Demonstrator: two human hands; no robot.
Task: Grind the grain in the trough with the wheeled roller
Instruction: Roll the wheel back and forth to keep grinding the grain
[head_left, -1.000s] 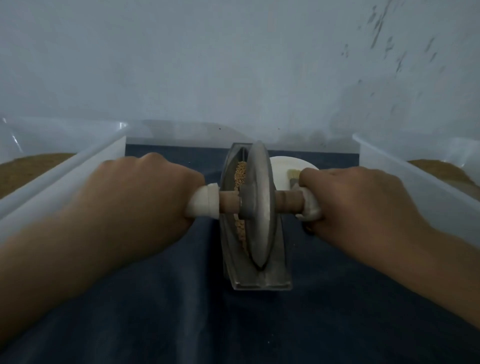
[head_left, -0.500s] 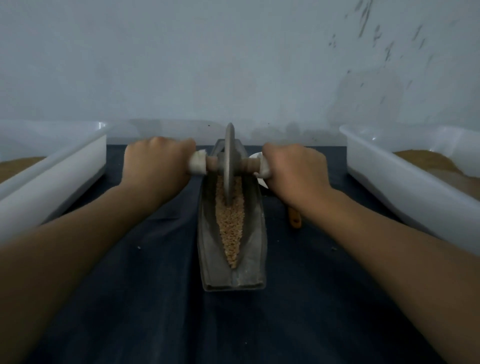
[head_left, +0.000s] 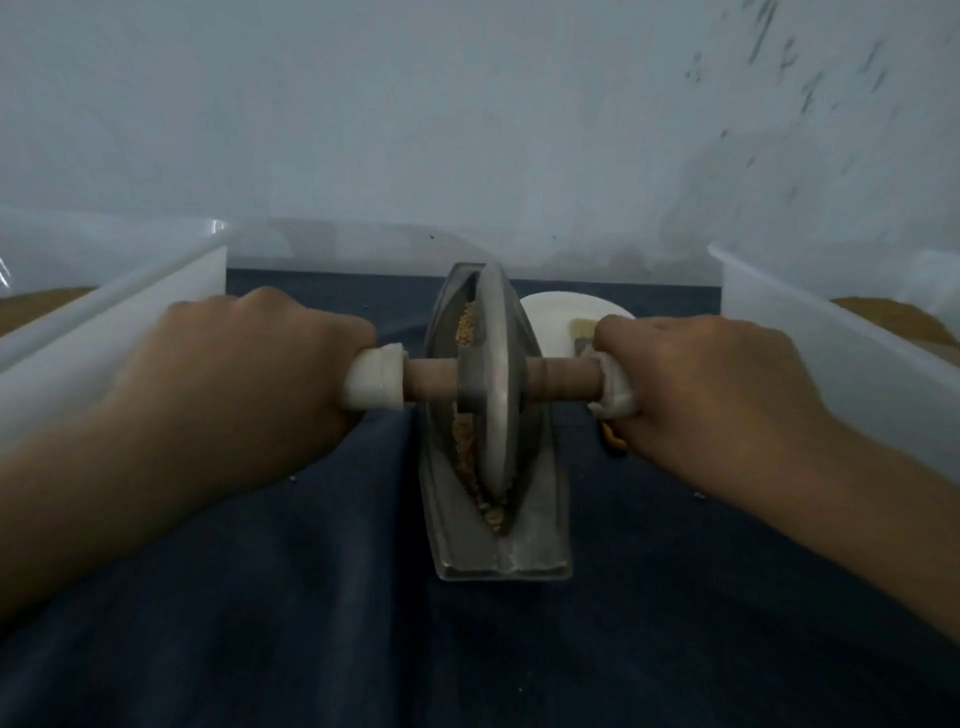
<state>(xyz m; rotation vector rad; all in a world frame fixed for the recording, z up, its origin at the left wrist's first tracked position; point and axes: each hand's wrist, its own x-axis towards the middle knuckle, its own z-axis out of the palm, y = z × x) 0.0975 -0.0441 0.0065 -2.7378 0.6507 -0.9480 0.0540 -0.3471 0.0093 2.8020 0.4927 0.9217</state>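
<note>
Nearest, the trough (head_left: 540, 540) is sitting on a dark cloth (head_left: 467, 649), grain (head_left: 466, 327) lying inside. Midway, the roller (head_left: 493, 384) is standing in it, the left hand (head_left: 244, 374) and right hand (head_left: 711, 379) each gripping a handle end. Beyond, a plate (head_left: 550, 317) is lying beside the trough's far end.

Forearms angle in from seven and five o'clock, left hand (head_left: 244, 374) and right hand (head_left: 711, 384) knuckles-up at nine and three, each gripping one end of the roller handle (head_left: 431, 382).
</note>
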